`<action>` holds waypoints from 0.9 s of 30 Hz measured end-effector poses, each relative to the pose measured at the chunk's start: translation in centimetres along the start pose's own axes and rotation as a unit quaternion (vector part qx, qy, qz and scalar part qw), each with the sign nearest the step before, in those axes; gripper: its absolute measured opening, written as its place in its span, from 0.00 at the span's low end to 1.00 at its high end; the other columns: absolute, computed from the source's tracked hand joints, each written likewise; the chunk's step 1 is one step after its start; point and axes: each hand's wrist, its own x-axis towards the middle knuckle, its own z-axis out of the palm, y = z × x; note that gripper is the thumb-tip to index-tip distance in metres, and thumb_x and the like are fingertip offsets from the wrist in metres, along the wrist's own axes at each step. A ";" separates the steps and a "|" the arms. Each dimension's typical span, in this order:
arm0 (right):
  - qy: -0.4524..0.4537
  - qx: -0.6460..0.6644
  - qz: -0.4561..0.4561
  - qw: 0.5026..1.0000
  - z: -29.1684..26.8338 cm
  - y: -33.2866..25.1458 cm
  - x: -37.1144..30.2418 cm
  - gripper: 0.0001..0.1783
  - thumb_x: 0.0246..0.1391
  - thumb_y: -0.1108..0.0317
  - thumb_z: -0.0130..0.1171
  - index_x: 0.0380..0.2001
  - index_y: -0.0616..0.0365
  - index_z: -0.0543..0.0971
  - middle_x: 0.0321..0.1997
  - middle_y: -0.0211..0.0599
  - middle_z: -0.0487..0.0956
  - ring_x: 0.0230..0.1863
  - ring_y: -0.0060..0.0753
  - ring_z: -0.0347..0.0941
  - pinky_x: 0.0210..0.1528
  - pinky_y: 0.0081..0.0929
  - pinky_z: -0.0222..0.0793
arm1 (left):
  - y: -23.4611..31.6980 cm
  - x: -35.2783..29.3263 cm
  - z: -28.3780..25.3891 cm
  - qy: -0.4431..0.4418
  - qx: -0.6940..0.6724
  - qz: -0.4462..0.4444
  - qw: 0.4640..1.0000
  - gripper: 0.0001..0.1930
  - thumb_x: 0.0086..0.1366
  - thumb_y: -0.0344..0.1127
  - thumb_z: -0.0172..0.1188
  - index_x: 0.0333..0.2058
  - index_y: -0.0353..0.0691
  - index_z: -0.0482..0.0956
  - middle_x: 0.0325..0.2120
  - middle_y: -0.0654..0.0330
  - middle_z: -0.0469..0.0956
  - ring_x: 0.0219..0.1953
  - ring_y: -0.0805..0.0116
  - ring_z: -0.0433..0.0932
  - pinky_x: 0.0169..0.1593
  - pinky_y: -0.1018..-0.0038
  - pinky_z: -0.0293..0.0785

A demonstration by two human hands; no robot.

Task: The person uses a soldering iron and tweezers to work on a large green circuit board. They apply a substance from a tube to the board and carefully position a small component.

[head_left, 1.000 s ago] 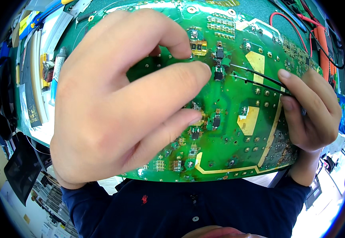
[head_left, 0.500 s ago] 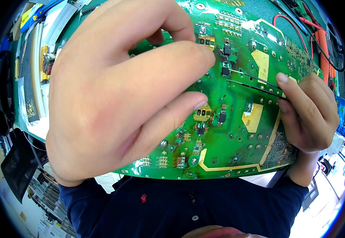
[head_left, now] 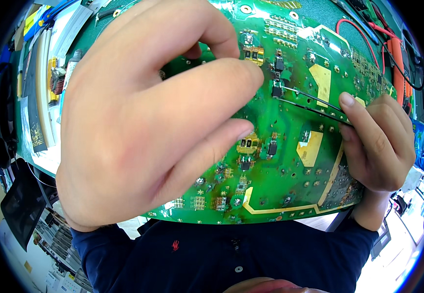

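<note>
A pair of thin dark tweezers is pinched in my right hand. Their tips point left and reach a small black chip, one tip by its upper right corner and the other by its lower edge. The chip sits on a large green circuit board with gold patches and many small parts. Over the board's left side hovers my left hand, close to the camera, its fingers curled inward. Whatever it holds, if anything, is hidden behind them.
Red cables and an orange-handled tool lie past the board's right edge. Along the left are a blue tool, long flat strips and a copper-wound coil. A green mat lies underneath.
The lower tweezer tip has moved up to the black chip's lower edge, where it stood apart before. My left hand has shifted slightly down.
</note>
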 end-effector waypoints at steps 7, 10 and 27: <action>0.003 -0.006 -0.004 1.000 0.0 0.0 0.1 0.19 0.42 0.80 0.66 0.41 0.74 0.80 0.20 0.39 0.72 0.19 0.34 0.65 0.20 0.28 0.58 | -0.9 -1.2 2.0 0.086 -0.041 0.009 0.995 0.20 0.45 0.35 0.70 0.39 0.34 0.83 0.37 0.53 0.76 0.33 0.65 0.75 0.33 0.75 0.68; -0.002 -0.006 -0.002 1.000 0.0 0.0 0.2 0.19 0.42 0.80 0.66 0.41 0.73 0.80 0.20 0.39 0.72 0.19 0.34 0.65 0.20 0.28 0.58 | -0.9 -1.2 2.0 0.084 -0.039 0.004 0.996 0.20 0.46 0.35 0.70 0.40 0.34 0.83 0.36 0.53 0.77 0.33 0.65 0.75 0.33 0.75 0.68; -0.004 -0.003 0.000 1.000 -0.1 0.1 0.1 0.19 0.42 0.79 0.66 0.42 0.73 0.80 0.19 0.38 0.70 0.19 0.34 0.64 0.21 0.29 0.58 | 0.3 0.0 0.2 -0.002 -0.007 -0.010 1.000 0.19 0.46 0.35 0.70 0.39 0.34 0.83 0.37 0.53 0.76 0.33 0.65 0.75 0.33 0.75 0.69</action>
